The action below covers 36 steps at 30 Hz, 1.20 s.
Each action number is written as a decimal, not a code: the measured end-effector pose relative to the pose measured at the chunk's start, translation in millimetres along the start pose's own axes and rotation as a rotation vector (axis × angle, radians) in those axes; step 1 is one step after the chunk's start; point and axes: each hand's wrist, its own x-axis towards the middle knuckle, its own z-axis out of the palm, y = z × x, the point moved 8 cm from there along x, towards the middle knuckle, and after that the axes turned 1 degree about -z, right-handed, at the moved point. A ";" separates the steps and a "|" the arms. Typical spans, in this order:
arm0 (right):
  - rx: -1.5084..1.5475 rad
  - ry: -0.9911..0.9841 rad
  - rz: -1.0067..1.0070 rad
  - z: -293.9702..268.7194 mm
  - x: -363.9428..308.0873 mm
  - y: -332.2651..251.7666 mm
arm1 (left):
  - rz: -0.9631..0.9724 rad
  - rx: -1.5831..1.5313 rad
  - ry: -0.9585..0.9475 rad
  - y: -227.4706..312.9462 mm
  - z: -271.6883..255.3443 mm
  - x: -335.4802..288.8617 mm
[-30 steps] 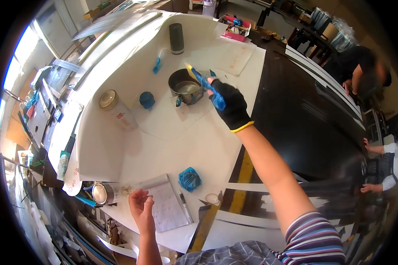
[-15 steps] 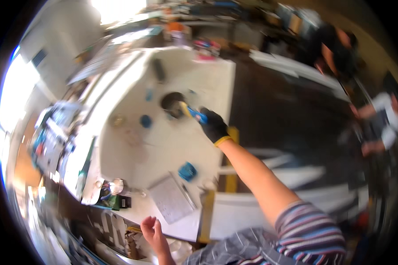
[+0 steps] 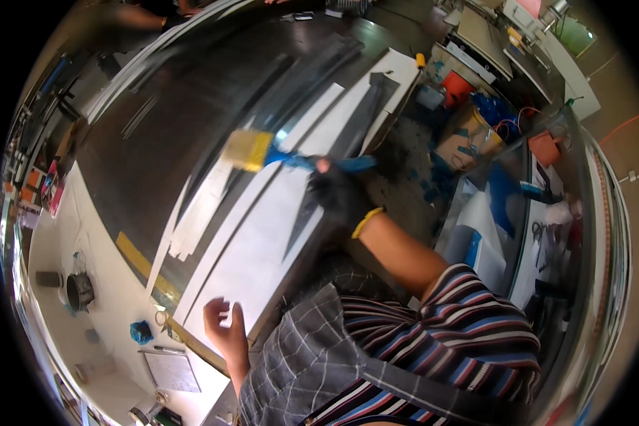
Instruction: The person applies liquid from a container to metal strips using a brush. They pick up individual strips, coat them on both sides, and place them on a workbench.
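My right hand (image 3: pixel 339 195), in a black glove with a yellow cuff, grips a wide paintbrush (image 3: pixel 252 150) by its blue handle. Yellow wraps the brush near its pale bristles, which point left. Brush and hand are above long white strips (image 3: pixel 255 255) on a dark table (image 3: pixel 184 113). A dark grey strip (image 3: pixel 358 117) lies along the white ones. My bare left hand (image 3: pixel 226 330) hovers low over the near end of the white strips, its fingers bent but apart, with nothing in it.
On a white table at the left stand a dark pot (image 3: pixel 80 291) and a crumpled blue thing (image 3: pixel 140 332), with a sheet (image 3: pixel 172 371) and a pen nearby. At right are a bin (image 3: pixel 468 142) with blue scraps and a cluttered bench. Another person's arm (image 3: pixel 138 18) shows at far left.
My view has swung to the right. The brush has gone from beside the pot on the white table to above the white strips. My left hand is still free.
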 end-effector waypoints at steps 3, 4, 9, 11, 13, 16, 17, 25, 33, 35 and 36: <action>0.125 0.166 -0.191 -87.2 -26.0 -87.4 | 0.030 -0.004 -0.137 27.8 88.3 12.1; 0.235 0.218 -0.208 -103.4 -38.1 -115.1 | 0.081 -0.011 -0.160 47.3 115.9 19.4; 0.099 0.487 -0.529 -244.4 -53.6 -242.5 | 0.334 0.022 -0.347 156.3 274.8 70.8; 0.036 0.539 -0.559 -272.3 -47.9 -274.8 | 0.426 0.086 -0.376 206.1 342.4 96.0; -0.173 0.562 -0.589 -286.5 -45.4 -300.8 | 0.440 0.193 -0.429 256.2 409.0 117.2; -0.470 0.566 -0.627 -297.6 -49.2 -327.9 | 0.463 0.405 -0.422 297.6 497.1 141.3; -0.405 0.582 -0.615 -304.0 -47.6 -330.2 | 0.472 0.467 -0.392 301.8 521.7 150.3; -0.714 0.603 -0.635 -317.1 -31.0 -359.9 | 0.167 0.591 -0.443 261.5 579.9 217.1; -0.767 0.397 -0.506 -305.7 -8.0 -351.0 | 0.450 -0.121 -0.327 354.9 442.5 273.0; -0.833 0.331 -0.517 -312.7 -5.5 -343.6 | 0.578 0.208 -0.154 423.9 410.1 236.8; -0.833 0.279 -0.504 -310.6 -8.0 -337.7 | 0.586 0.048 -0.174 430.1 396.5 232.0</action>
